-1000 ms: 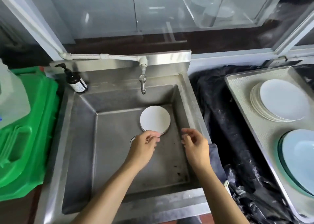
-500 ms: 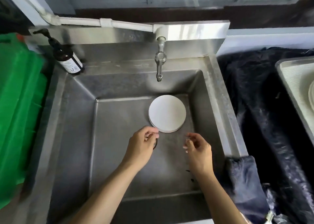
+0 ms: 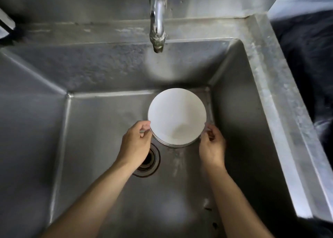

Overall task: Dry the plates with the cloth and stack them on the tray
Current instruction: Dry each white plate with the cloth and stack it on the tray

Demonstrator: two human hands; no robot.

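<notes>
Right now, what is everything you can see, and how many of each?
plates: small stack, exact count unclear, white, back right of the sink floor
sink: one, steel, fills the view
tap: one, silver, above the plates
drain: one, dark, sink floor, partly under the left wrist
dark cloth: one, right of the sink
left hand: one, fingers at the stack's left edge
right hand: one, fingers at its right edge

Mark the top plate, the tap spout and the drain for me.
top plate [image 3: 177, 114], head view, bare white centre of its face
tap spout [image 3: 158, 30], head view, lower stem above the nozzle
drain [image 3: 150, 161], head view, dark opening beside the left wrist
</notes>
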